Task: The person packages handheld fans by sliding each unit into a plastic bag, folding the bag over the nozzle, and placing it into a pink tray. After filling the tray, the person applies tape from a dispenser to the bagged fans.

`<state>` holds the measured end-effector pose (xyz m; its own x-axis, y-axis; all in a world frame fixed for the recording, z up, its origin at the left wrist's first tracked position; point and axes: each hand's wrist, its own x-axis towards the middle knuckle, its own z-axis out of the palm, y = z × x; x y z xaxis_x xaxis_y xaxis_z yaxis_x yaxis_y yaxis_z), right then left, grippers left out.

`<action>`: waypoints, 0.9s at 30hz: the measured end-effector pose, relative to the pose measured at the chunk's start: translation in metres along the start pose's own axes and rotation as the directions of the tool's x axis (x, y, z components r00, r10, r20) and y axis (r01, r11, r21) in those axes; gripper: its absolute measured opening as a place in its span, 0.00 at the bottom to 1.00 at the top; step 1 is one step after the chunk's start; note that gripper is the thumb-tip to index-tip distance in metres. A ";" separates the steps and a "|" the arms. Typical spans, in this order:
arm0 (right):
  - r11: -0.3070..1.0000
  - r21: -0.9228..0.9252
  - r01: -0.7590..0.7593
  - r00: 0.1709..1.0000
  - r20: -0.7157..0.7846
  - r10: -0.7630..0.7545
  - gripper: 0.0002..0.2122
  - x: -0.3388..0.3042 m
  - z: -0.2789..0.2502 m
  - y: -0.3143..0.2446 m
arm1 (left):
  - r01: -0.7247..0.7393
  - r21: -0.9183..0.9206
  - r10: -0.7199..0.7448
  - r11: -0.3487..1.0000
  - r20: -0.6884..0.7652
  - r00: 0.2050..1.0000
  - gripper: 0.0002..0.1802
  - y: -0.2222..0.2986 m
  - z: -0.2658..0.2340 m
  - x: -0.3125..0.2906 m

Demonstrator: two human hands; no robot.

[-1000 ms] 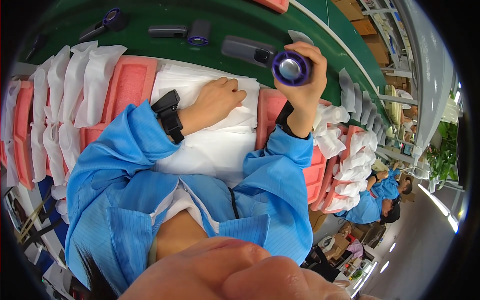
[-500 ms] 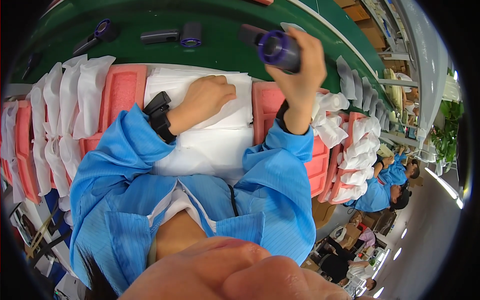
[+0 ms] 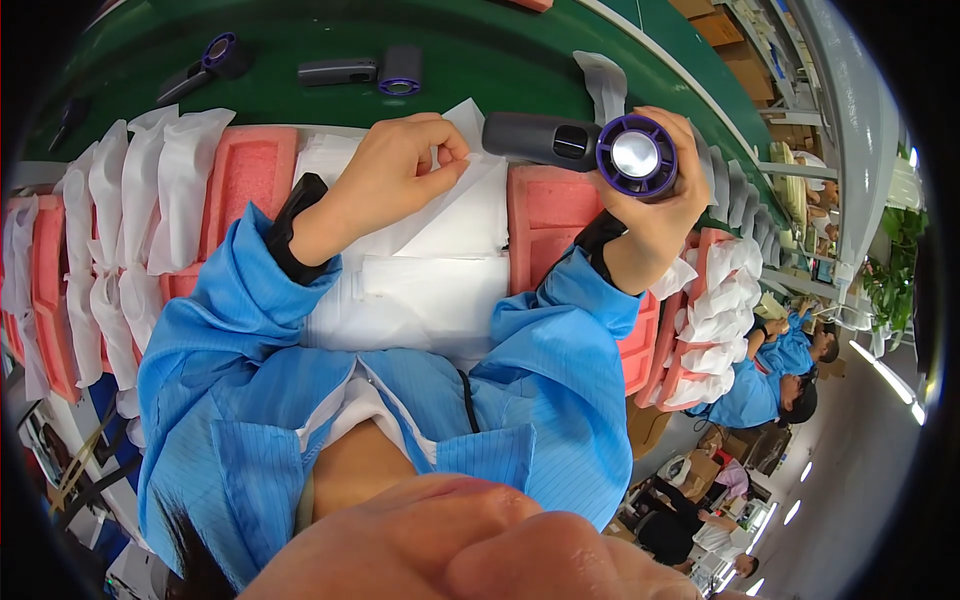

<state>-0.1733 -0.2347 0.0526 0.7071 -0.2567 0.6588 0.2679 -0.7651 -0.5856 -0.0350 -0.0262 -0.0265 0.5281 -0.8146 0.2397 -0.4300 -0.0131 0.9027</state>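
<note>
My right hand (image 3: pixel 668 225) is wrapped round the head of a dark grey hair dryer (image 3: pixel 535 137) with a purple ring. Its round end faces up toward me, and its handle points left above a pink foam tray (image 3: pixel 540 200). Over a stack of thin white sheets (image 3: pixel 440 290), my left hand (image 3: pixel 390 175) is closed, thumb and fingers pinched on a white wrapping sheet (image 3: pixel 468 122). One corner of that sheet stands up past the stack's far edge. The exact pinch point is partly hidden by the fingers.
More hair dryers (image 3: pixel 340 72) lie on the green work surface (image 3: pixel 480 50) beyond. Pink foam trays with white-wrapped items stand left (image 3: pixel 183 190) and right (image 3: pixel 722 300). A translucent wrapped piece (image 3: pixel 603 85) lies beyond my right hand. Co-workers in blue (image 3: pixel 760 385) sit far right.
My right hand has brought the hair dryer nearer and to the right, turning its round end toward me. My left hand has risen off the stack, lifting a sheet's corner.
</note>
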 end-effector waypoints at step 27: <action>0.942 -0.081 0.327 0.942 -0.058 -0.332 0.26 -0.007 0.082 -0.019 | -0.075 -0.191 -0.017 0.979 -0.442 0.897 0.06 0.008 -0.030 0.002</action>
<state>-0.1294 -0.1701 0.0201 0.5392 -0.0217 0.8419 0.4305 -0.8520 -0.2977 -0.0158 -0.0106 -0.0078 0.8044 -0.4746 0.3574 -0.3209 0.1593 0.9336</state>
